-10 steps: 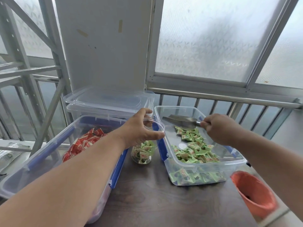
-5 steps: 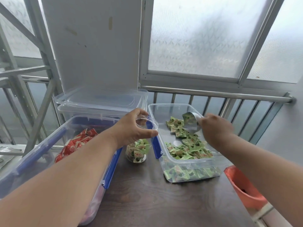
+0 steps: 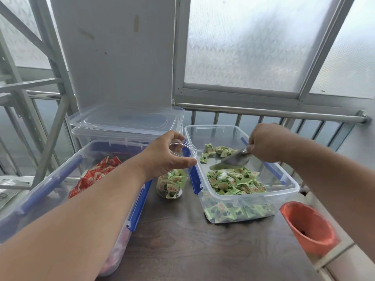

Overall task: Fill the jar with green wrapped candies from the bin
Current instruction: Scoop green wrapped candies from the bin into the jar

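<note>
On the dark wooden table [image 3: 182, 240], the left hand [image 3: 162, 157] grips the clear plastic jar [image 3: 172, 179], partly filled, by its rim; the right hand [image 3: 265, 145] clasps a metal scoop [image 3: 235, 159] in the transparent bin [image 3: 288, 179] of green wrapped candies [image 3: 235, 181]; scooping underway, next a level lift to the jar

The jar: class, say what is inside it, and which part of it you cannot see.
The jar holds green candies in its lower part; the top near the rim looks empty. The left hand grips the rim and covers part of the wall, so the fill there is hidden.
</note>
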